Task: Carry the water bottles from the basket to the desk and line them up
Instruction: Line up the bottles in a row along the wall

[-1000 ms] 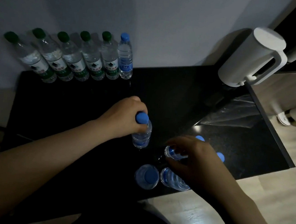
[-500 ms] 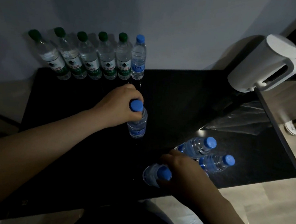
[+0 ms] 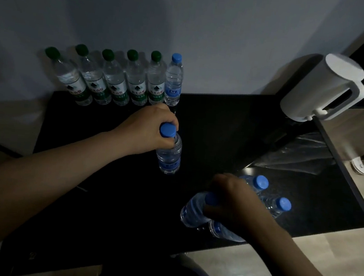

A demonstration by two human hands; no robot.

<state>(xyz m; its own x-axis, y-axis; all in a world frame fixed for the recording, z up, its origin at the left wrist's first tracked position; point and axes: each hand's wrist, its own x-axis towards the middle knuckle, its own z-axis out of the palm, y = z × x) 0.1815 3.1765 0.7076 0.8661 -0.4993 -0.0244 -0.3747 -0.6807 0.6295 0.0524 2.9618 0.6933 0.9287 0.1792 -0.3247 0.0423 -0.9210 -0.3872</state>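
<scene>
Water bottle (image 3: pixel 169 152) in left hand (image 3: pixel 146 130), seemingly water-filled

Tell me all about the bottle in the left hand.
The bottle is clear plastic holding water, with a blue cap and a blue label low on its body. It is upright over the black desk, in front of the row by the wall. The left hand grips its neck under the cap.

Five green-capped bottles (image 3: pixel 135 82) are standing in a row at the back of the black desk (image 3: pixel 222 128), a blue-capped bottle (image 3: pixel 173 81) closing its right end. The middle bottle (image 3: pixel 168 154), blue cap, is standing mid-desk, left hand (image 3: pixel 146 130) gripping its neck. The tilted bottle (image 3: pixel 193 210) is leaning near the front edge in the right hand (image 3: pixel 234 205); three other bottles (image 3: pixel 279 206) are crowding it, partly hidden.
</scene>
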